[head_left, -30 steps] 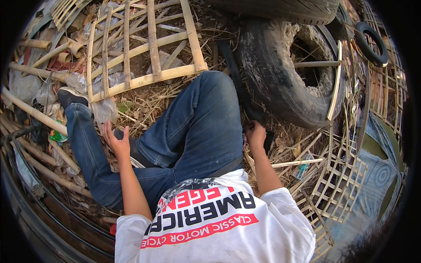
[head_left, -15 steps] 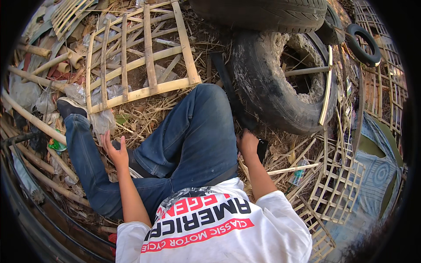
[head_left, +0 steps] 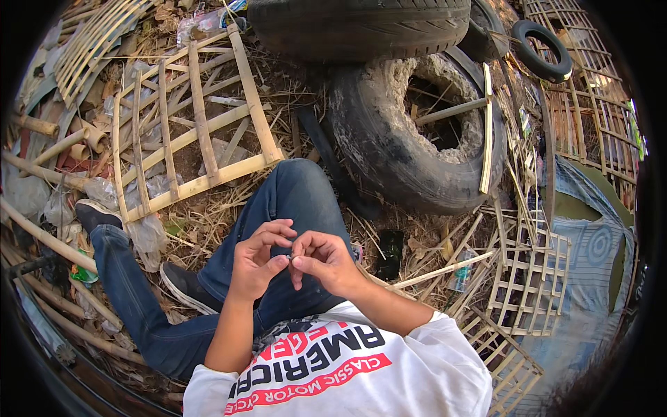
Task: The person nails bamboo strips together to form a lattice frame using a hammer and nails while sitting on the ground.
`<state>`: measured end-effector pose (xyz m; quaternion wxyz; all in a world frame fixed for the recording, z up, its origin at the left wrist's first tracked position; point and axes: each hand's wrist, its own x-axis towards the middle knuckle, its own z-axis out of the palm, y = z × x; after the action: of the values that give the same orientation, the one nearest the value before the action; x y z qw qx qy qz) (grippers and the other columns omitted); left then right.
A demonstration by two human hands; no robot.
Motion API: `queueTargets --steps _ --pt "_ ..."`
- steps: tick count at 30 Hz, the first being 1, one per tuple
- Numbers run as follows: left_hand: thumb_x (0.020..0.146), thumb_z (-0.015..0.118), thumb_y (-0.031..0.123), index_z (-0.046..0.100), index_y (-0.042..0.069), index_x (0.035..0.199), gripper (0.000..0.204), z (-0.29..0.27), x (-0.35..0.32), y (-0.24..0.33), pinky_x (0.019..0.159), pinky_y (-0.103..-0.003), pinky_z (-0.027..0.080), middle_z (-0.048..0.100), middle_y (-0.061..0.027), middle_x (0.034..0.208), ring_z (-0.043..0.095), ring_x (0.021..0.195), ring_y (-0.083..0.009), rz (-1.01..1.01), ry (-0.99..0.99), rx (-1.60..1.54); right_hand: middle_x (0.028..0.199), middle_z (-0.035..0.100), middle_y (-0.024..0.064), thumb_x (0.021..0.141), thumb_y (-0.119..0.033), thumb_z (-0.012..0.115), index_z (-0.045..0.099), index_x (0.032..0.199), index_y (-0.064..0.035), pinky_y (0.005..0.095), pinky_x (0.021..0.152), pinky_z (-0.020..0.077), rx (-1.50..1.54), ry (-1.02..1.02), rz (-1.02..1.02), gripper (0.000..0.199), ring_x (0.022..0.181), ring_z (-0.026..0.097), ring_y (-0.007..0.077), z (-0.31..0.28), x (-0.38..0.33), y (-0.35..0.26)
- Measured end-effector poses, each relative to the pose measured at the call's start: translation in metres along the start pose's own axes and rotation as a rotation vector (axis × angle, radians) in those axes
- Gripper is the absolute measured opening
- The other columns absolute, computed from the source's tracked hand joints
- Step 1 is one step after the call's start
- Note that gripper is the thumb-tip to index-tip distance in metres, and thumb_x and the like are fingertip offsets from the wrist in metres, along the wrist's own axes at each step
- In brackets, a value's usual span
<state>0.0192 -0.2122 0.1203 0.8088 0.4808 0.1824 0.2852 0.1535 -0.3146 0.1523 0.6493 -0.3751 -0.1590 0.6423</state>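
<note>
My left hand and my right hand meet in front of my chest, above my bent right knee in blue jeans. The fingertips of both hands pinch a very small dark thing between them; it is too small to tell what it is. I sit on the ground in a white printed shirt, left leg stretched out to the left with a dark shoe.
A bamboo lattice frame lies ahead on dry straw. A worn tyre caked with dirt lies ahead right, a second tyre behind it. More bamboo lattices lie right, bamboo poles left, and a small dark bottle.
Both hands have lifted from beside my legs and come together in front of me, fingertips now pinching a tiny thing. The view has shifted slightly downward.
</note>
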Motion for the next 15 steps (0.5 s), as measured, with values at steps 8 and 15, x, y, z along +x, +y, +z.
queueTargets --steps 8,15 --pt "0.08 0.073 0.007 0.072 0.005 0.101 0.021 -0.008 -0.017 -0.013 0.101 -0.04 0.041 0.058 -0.0116 0.114 0.051 0.119 -0.0268 0.006 0.07 -0.344 0.081 0.067 0.0112 0.092 -0.007 0.062 0.056 0.091 -0.0013 0.0309 0.067 0.059 0.328 -0.063 0.154 0.009 0.073 0.068 0.0195 -0.004 0.021 0.014" --pt "0.075 0.078 0.01 0.073 0.007 0.088 0.014 0.001 0.02 0.002 0.095 -0.037 0.042 0.06 -0.0048 0.101 0.054 0.107 -0.0227 0.252 -0.004 0.148 0.076 0.065 0.0106 0.087 -0.009 0.065 0.052 0.094 -0.0041 0.0304 0.058 0.0601 0.449 0.019 0.285 0.015 0.065 0.068 0.0233 -0.017 0.031 0.001"
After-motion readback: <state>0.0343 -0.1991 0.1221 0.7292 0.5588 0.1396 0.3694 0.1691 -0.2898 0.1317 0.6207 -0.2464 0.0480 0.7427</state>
